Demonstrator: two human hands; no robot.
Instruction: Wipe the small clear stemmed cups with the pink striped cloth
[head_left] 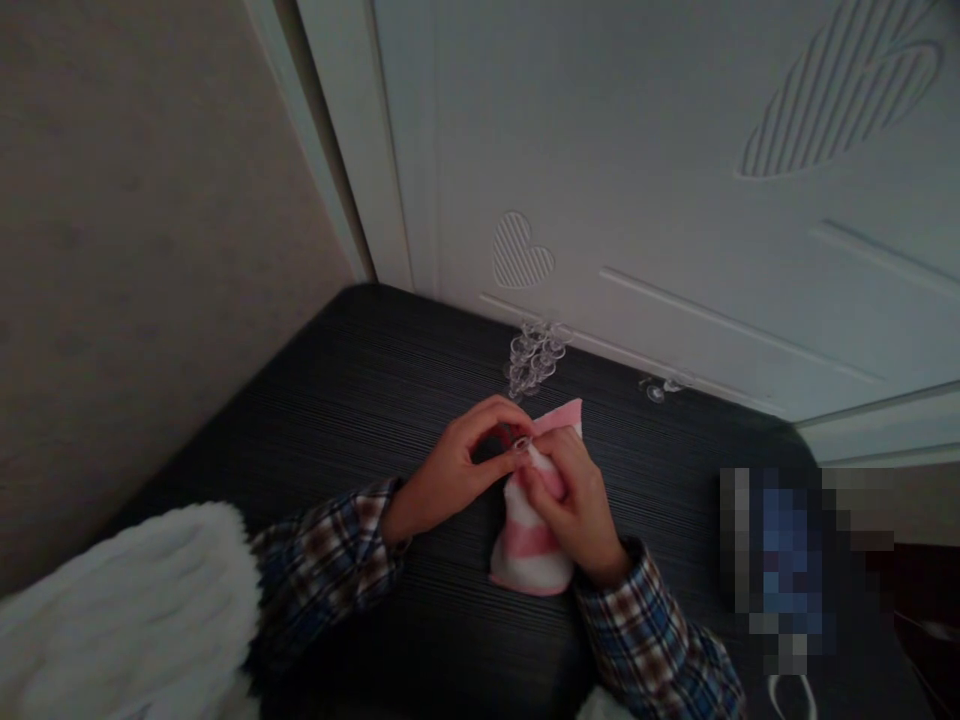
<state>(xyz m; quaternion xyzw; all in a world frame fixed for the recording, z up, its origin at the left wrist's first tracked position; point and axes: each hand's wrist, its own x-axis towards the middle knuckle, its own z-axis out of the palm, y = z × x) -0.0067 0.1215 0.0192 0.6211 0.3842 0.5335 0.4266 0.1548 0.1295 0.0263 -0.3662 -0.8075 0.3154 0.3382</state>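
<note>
My left hand [457, 460] pinches a small clear suction cup [522, 443] between thumb and fingertips. My right hand [581, 500] is closed on a pink and white striped cloth [529, 540], bunching it up against the cup. The cloth's lower end hangs down over the dark tabletop, and one pink corner sticks out beyond my fingers. Part of the cup is hidden by the fingers and the fabric. Just past my hands lies a cluster of several clear suction cups [534, 358], set close together near the white panel.
A few more clear suction cups [658, 390] lie farther right by the white panel [660, 180] with raised hearts. The dark table [322, 400] meets a beige wall [150, 220] at left. White fluffy fabric [150, 610] covers the lower left; a blurred-out object [787, 570] sits at right.
</note>
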